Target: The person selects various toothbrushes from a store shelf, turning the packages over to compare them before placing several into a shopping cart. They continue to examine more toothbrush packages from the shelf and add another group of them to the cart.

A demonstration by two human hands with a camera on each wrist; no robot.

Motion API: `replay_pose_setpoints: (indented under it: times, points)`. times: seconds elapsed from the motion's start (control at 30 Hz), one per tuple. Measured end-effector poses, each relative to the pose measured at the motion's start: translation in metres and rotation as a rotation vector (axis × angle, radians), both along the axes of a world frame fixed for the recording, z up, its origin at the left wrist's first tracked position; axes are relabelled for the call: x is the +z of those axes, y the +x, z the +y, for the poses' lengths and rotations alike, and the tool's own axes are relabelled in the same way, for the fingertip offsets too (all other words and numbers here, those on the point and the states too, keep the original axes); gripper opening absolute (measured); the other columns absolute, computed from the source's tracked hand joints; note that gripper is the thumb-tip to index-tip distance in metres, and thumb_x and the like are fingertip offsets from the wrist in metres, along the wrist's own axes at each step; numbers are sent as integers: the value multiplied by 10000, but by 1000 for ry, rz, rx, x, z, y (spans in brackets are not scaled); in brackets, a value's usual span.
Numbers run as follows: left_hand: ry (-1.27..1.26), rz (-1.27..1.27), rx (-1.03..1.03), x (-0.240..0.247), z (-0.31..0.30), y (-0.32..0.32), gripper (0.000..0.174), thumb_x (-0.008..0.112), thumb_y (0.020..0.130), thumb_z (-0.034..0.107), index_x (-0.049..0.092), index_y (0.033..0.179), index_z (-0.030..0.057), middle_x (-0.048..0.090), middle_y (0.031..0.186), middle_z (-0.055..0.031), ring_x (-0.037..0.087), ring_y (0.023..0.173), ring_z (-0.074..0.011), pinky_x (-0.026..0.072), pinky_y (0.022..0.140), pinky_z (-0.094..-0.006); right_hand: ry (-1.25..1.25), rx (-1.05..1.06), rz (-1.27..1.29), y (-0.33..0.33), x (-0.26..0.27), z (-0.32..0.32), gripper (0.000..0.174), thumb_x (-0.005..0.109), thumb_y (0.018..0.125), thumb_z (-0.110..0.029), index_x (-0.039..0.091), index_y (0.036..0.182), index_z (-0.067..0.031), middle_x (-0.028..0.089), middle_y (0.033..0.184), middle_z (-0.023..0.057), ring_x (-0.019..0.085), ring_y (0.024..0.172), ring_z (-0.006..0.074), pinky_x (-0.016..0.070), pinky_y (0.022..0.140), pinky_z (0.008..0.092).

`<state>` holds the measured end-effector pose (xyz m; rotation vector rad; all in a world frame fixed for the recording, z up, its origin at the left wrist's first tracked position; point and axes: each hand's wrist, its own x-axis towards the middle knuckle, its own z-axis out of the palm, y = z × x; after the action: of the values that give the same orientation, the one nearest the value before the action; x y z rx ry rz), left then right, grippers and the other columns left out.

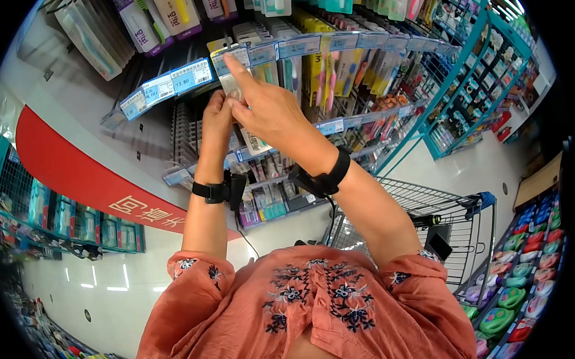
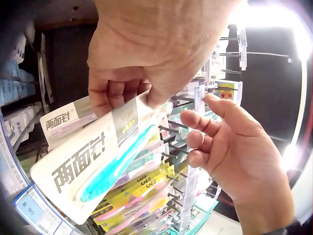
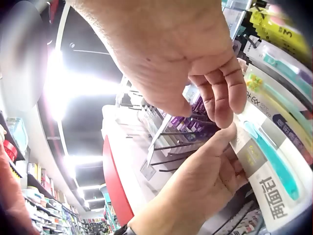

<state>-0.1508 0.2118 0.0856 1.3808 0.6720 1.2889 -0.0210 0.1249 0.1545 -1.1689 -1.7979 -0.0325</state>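
My left hand (image 1: 218, 123) pinches a packaged toothbrush (image 2: 98, 156) near one end, thumb on the printed card. The pack has a white card with dark grey characters, and a bright turquoise toothbrush shows through its front. In the left wrist view a similar pack (image 2: 54, 120) lies just behind it. My right hand (image 1: 274, 109) is close above the left one, index finger stretched toward the price labels (image 1: 231, 57) on the shelf edge. Its other fingers curl loosely and hold nothing, as the right hand (image 2: 244, 147) shows in the left wrist view.
Yellow toothbrush packs (image 2: 132, 196) hang on hooks beside the held pack. Purple-and-white packs (image 1: 138, 16) hang at the upper left. A red curved panel (image 1: 79, 166) borders the shelf. A wire shopping cart (image 1: 451, 210) stands at the right, near shelves of colourful bottles (image 1: 507, 320).
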Motion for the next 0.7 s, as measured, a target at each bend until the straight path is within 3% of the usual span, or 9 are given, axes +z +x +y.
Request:
replay_pose_setpoints:
  times: [0.07, 0.17, 0.37, 0.7]
  points:
    - [15, 9, -3, -2, 2, -1, 250, 587, 1005, 274, 582, 1057, 29, 624, 882, -4, 547, 742, -58, 445, 646, -228, 20, -27, -25, 0, 0, 2, 710, 627, 906, -159, 327, 1549, -144, 662, 827, 176, 651, 730, 378, 520, 651, 450]
    - [9, 4, 3, 1, 0, 1, 235, 580, 1002, 260, 579, 1058, 31, 626, 889, -6, 547, 742, -58, 446, 650, -228, -25, -22, -49, 0, 5, -2, 670, 619, 910, -189, 345, 1513, -90, 687, 943, 191, 673, 796, 408, 528, 656, 492]
    - [-1, 15, 22, 6, -8, 2, 228, 567, 1010, 266, 579, 1038, 40, 623, 877, -1, 530, 719, -55, 424, 627, -222, -6, -55, -31, -2, 8, -2, 656, 626, 907, -181, 374, 1508, -109, 666, 796, 182, 651, 716, 401, 508, 628, 468]
    - [-2, -10, 2, 6, -10, 2, 291, 538, 1050, 357, 586, 1012, 73, 625, 865, 12, 547, 716, -62, 435, 626, -234, 35, -90, -55, -5, 16, -1, 576, 635, 893, -187, 450, 1419, -42, 692, 817, 174, 672, 746, 390, 517, 620, 482]
